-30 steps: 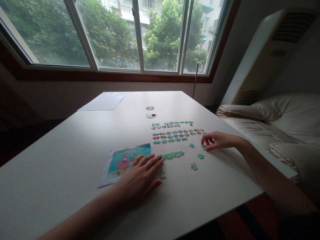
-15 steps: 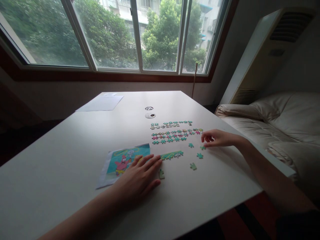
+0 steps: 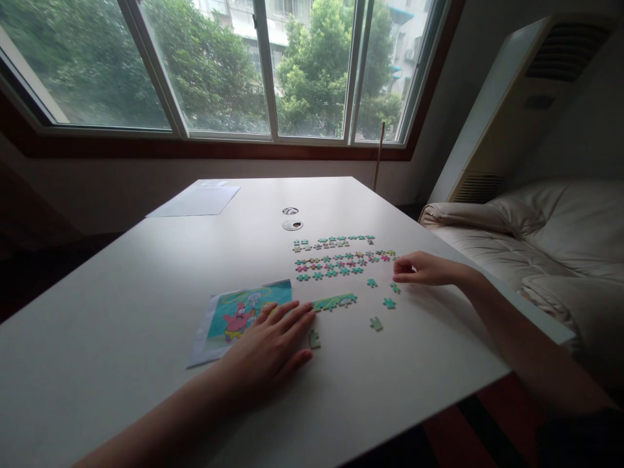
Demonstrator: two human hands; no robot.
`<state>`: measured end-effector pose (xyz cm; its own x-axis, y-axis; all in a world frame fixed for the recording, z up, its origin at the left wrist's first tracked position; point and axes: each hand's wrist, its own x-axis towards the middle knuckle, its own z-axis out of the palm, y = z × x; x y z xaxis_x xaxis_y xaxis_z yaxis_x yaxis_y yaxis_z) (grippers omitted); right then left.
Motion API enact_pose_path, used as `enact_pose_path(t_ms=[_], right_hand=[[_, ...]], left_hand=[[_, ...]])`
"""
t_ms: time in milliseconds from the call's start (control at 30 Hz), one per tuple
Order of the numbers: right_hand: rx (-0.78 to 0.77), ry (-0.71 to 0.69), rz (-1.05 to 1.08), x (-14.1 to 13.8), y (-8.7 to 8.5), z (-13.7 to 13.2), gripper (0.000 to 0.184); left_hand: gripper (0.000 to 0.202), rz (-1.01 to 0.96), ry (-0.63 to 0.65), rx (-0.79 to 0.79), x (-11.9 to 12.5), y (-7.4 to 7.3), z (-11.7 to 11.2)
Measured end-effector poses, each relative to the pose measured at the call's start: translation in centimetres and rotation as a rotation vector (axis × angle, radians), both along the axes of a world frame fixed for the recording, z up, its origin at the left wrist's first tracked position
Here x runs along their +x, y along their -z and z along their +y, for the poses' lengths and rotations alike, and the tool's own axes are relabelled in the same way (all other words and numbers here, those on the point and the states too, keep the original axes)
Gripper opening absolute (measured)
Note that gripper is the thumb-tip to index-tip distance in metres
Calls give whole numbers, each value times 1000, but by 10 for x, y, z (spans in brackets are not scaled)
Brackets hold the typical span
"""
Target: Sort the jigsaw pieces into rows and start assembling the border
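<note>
My left hand (image 3: pixel 273 344) lies flat and open on the white table (image 3: pixel 121 312), its palm on the corner of a cartoon picture sheet (image 3: pixel 234 315). Its fingertips touch a joined strip of green puzzle pieces (image 3: pixel 335 301). A single piece (image 3: pixel 314 338) lies by its thumb. My right hand (image 3: pixel 424 268) hovers at the right end of the rows of loose pieces (image 3: pixel 341 263), fingers pinched together; what they hold, if anything, is hidden. One piece (image 3: pixel 394 287) lies just below those fingertips. Others (image 3: pixel 389 302) (image 3: pixel 376 323) (image 3: pixel 373 283) lie scattered between the hands.
A sheet of paper (image 3: pixel 195 200) lies at the table's far left. Two round cable caps (image 3: pixel 292 225) sit near the middle. A cream sofa (image 3: pixel 536 240) and a standing air conditioner (image 3: pixel 511 97) are on the right. A thin stick (image 3: pixel 378 156) leans under the window.
My right hand has lifted off the piece it touched and drawn slightly up and back; that piece stays on the table. My left hand has not moved.
</note>
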<state>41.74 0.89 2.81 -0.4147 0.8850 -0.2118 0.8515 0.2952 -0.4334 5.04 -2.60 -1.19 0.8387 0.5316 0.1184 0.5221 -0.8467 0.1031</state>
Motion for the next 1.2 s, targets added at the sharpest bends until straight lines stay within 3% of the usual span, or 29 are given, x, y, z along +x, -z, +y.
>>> enact_pose_path(t_ms=[133,400,800,967,1200], right_hand=[[-40,-25,41,3,-5,-2,38],[-139,-37,21,0,2,0,39],[-100,-92,112,-6,1,-1,26],[-8,-47,312,-21,1,-1,29],[159,27,433,-62,23,-7,24]], left_hand=[[48,-7,7,6,-1,2,1],[48,33,-6,-6,1,-1,0],[48,47,1,9,1,-2,0],[48,45,-2,11,1,-1,-1],[48,18,1,4,1,-2,0]])
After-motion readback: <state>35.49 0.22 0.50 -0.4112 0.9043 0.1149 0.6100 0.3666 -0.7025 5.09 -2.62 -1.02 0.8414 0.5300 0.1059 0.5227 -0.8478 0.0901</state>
